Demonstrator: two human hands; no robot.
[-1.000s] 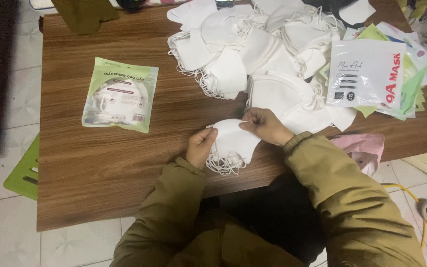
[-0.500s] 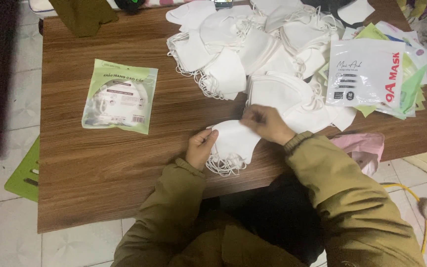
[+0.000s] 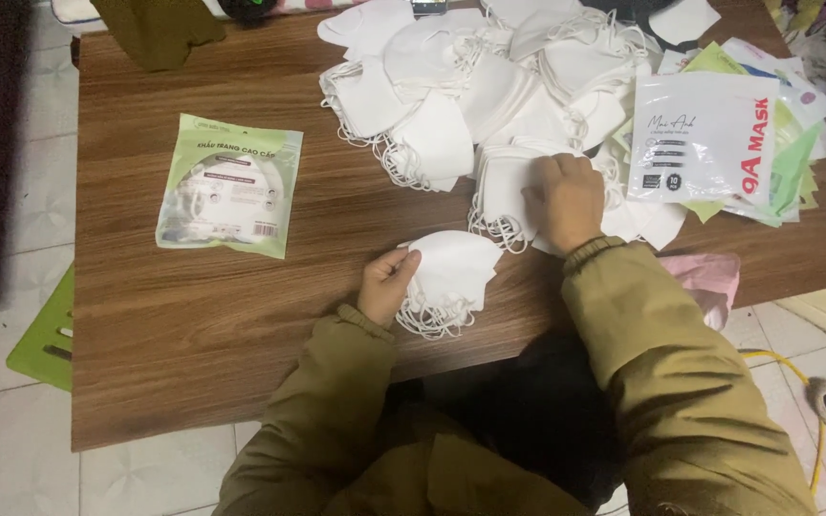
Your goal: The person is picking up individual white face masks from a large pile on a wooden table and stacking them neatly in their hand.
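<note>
Reaching out: right hand [image 3: 566, 199] has left small stack [image 3: 451, 272] near bench [image 3: 241, 315] front edge, now lies on pile [image 3: 489, 91] toward far right corner, fingers curled over mask, grip unclear. Left hand [image 3: 389, 284] pinches stack edge.

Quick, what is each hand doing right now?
Left hand: closed on the small stack of white masks.
Right hand: resting on the big pile of white masks; grip cannot be told.
</note>
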